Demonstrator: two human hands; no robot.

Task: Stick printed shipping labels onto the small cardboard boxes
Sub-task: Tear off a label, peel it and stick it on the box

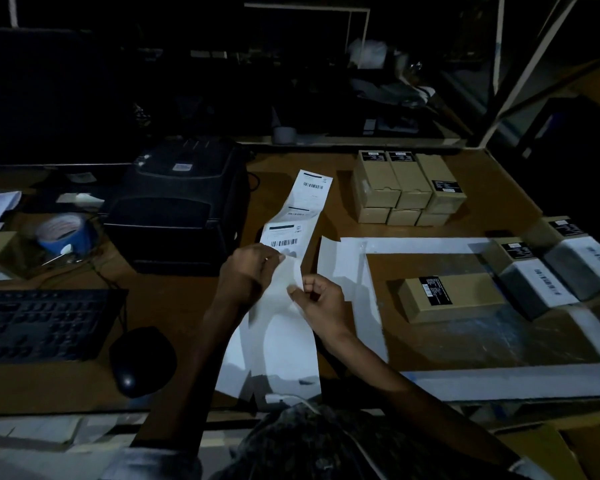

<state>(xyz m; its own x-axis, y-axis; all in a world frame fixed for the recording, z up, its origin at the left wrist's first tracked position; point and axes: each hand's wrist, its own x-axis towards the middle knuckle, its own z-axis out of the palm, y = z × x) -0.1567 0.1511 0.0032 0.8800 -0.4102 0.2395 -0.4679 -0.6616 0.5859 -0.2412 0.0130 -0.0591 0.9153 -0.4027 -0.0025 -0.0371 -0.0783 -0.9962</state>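
Label strip point(293, 237) runs lengthwise away from the person; left hand point(248, 271) and right hand point(314, 294) pinch its near end; unlabelled box point(454, 299) lies right of the strip, nearer the right hand.

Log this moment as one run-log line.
step: peeling label | left hand: pinches label strip | right hand: pinches backing | next box: unlabeled, on desk | labeled boxes: far right

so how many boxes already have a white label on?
2. Both sit at the right edge of the desk: one labelled box, the other labelled box just right of it. More may be hidden off-frame.
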